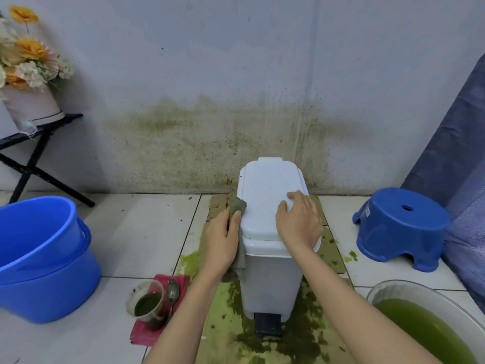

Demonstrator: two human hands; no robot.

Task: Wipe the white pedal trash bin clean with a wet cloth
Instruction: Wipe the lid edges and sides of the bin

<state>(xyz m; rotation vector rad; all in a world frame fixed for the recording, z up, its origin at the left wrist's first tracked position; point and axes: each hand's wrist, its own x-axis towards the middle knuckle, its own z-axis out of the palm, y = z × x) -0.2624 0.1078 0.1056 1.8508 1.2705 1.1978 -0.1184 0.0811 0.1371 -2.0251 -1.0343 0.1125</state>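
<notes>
Head view shows a white bin (270, 264) standing on a piece of cardboard (333, 256) on the tile floor (141, 232), close to a stained wall (210, 143). Its lid (267, 195) is closed and the dark pedal (267, 323) sticks out at the bottom front. Green mess covers the cardboard around the base.

The left hand (223, 237) holds a grey-green cloth (237, 206) against the left edge of the lid. The thumb and fingers curl around the cloth, and a loose end of it hangs down the left side of the bin, under the wrist. The right hand (299, 222) lies flat on the right part of the lid, with fingers straight and a little spread, holding nothing; the palm reaches over the right front corner.

To the left of the bin, a cup (149, 304) with dark green liquid and a spoon (172, 290) rest on a red rag (147, 332). Further left, two blue buckets (42, 256) sit one inside the other. A blue stool (399, 227) stands to the right, well apart from the bin. At the lower right, a basin (388, 287) holds green water. In the upper left, flowers (29, 53) in a pale pot stand on a black folding table (39, 130).
</notes>
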